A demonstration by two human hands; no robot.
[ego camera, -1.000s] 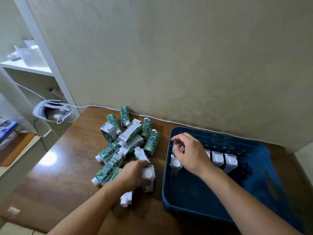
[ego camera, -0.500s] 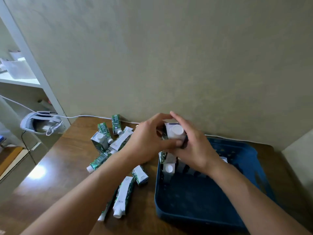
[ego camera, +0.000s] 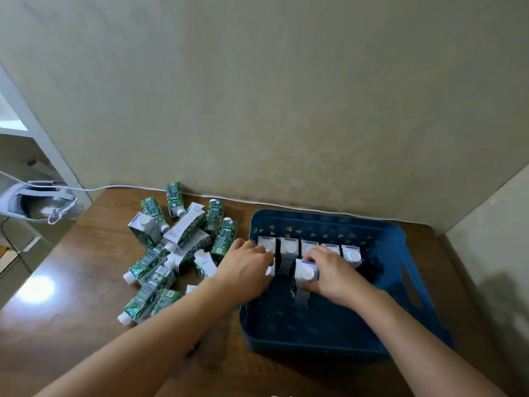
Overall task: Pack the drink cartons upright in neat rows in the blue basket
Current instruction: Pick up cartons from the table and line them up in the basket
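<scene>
**Second row begins in the blue basket**

My right hand (ego camera: 329, 275) is closed around an upright carton (ego camera: 305, 273), white cap on top, setting it into the start of a second row just in front of the back row (ego camera: 309, 249) of five standing cartons. My left hand (ego camera: 246, 270) reaches over the basket's left wall, fingers curled against a carton (ego camera: 269, 270) at the left end of the new row; whether it truly grips or only steadies I cannot tell, as the hand hides most of it. To do this step well, I judge each carton should go down flat on its base, pressed snug against the one behind it, caps all facing the same way, with a gap of one carton now left between my two hands to fill. The blue basket (ego camera: 400, 282) sits on the wooden counter (ego camera: 71, 282) near the wall, its front half bare. Left of it, a loose heap of green cartons (ego camera: 174, 247) lies mostly on its sides, waiting
</scene>
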